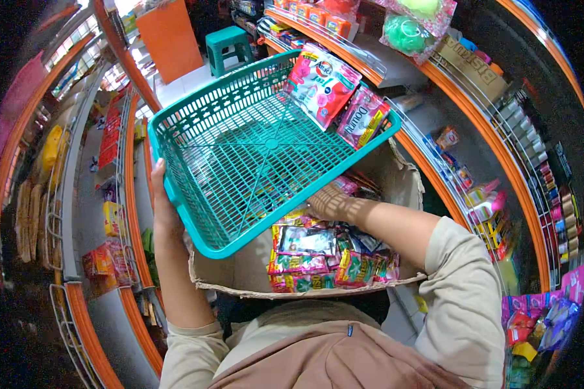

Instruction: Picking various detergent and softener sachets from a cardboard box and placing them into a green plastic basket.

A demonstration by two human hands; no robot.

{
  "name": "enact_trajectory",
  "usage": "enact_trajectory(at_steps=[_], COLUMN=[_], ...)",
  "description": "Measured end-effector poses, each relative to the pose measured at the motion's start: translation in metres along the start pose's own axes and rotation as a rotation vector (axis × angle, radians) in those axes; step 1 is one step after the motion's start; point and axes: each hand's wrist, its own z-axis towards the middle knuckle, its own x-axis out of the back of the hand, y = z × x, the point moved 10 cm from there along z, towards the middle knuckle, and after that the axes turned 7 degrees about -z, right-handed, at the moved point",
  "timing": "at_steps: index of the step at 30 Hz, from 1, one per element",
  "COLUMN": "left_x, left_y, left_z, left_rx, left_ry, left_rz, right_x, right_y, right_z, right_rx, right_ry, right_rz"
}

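Observation:
My left hand (164, 199) grips the left side of a teal plastic basket (271, 143), which is held tilted over an open cardboard box (233, 274). In the basket's far right corner lean a red and white Attack detergent pouch (323, 85) and a pink Downy pouch (362, 118). My right hand (328, 202) reaches into the box below the basket's near rim. Its fingers are hidden, so a hold cannot be made out. Around it lie several pink and green sachets (353, 270) and a black and white sachet (306, 240).
Orange-edged shelves with wire guards (472, 102) curve along the right, stocked with packaged goods. More shelving (136, 204) stands on the left. Farther back are a green plastic stool (228, 46) and an orange panel (170, 39). Bath puffs (406, 34) hang at the upper right.

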Motion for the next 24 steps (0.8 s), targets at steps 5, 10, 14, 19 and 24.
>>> enact_trajectory(at_steps=[5, 10, 14, 19, 24], left_x=[-0.008, -0.006, -0.012, -0.014, -0.008], left_y=[0.006, 0.004, 0.001, 0.005, 0.001], left_z=[-0.002, -0.009, -0.005, -0.009, -0.003], left_rx=[-0.039, -0.021, 0.028, -0.013, 0.013], left_ry=[-0.024, 0.025, -0.030, 0.044, 0.012], left_rz=[0.032, 0.013, -0.006, 0.045, 0.023], right_x=[0.044, 0.068, 0.048, 0.030, 0.016], right_y=[0.027, 0.020, 0.021, 0.016, 0.014], right_z=[-0.004, -0.016, -0.029, -0.022, -0.023], right_rx=[0.068, -0.119, -0.158, -0.088, -0.060], right_ry=[0.244, -0.462, -0.430, -0.438, -0.556], right_rz=[-0.016, 0.005, -0.012, -0.036, 0.075])
